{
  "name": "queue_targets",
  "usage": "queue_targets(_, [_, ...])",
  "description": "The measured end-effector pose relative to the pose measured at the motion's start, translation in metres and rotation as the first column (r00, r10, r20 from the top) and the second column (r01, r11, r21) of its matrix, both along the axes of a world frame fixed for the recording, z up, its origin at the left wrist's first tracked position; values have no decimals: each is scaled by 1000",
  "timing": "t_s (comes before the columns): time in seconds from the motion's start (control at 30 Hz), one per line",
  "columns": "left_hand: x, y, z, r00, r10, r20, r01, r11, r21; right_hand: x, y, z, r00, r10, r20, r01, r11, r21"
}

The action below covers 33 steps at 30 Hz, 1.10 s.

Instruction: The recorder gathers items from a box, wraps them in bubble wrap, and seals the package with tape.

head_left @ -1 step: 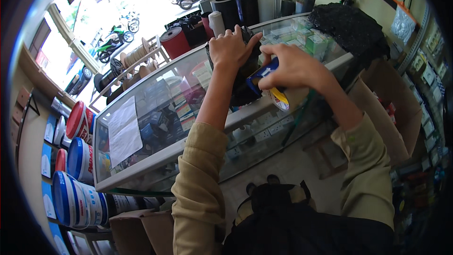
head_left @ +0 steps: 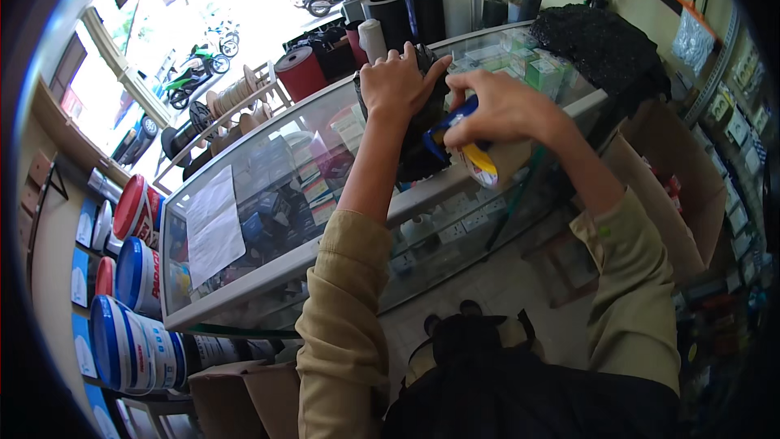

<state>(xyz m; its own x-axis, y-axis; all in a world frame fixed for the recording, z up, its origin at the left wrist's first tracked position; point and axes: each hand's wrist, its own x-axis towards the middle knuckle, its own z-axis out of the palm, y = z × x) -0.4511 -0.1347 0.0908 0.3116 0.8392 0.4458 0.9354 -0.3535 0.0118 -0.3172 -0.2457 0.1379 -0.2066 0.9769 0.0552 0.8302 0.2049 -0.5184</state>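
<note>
My right hand (head_left: 516, 110) is closed round a blue packing tape dispenser (head_left: 435, 140) with a yellow hub and a roll of tan tape. The dispenser is tilted, its blue end against the right side of a black plastic-wrapped package (head_left: 424, 123). My left hand (head_left: 396, 88) lies on top of that package and grips it, thumb stretched to the right, fingers bent over the far side. The package rests on the glass counter (head_left: 284, 265). Part of it is hidden beneath my left hand and wrist.
A white sheet (head_left: 215, 223) lies on the counter's left end. Black plastic sheeting (head_left: 601, 53) covers its far right corner. An open cardboard box (head_left: 674, 187) stands at the right. Paint buckets (head_left: 134, 349) line the left, and rolls (head_left: 386, 16) stand behind the counter.
My right hand and the tape dispenser have shifted and turned slightly, so the yellow hub shows more. My left hand and the package have stayed in place.
</note>
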Motion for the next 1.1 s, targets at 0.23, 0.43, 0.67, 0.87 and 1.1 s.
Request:
queue_targets(0.23, [9,9,0,999,-23,48,23,1000,20,65,-10,-122,964,179,-199,-203,973,-107])
queue_targets(0.43, [-11,8,3,999,-14,50,19,996,-85,133,-3,-63,569,-181,-802,-161,932,-324])
queue_targets(0.67, [-7,11,6,997,-32,66,39,994,-107,160,81,-158,26,-267,-963,74,962,-264])
queue_targets(0.87, [-6,11,9,995,-52,83,64,987,-146,170,101,-155,579,-551,-600,391,834,-389])
queue_targets(1.1, [-8,13,11,999,-9,45,18,981,-196,84,70,-113,890,-324,-322,456,636,622])
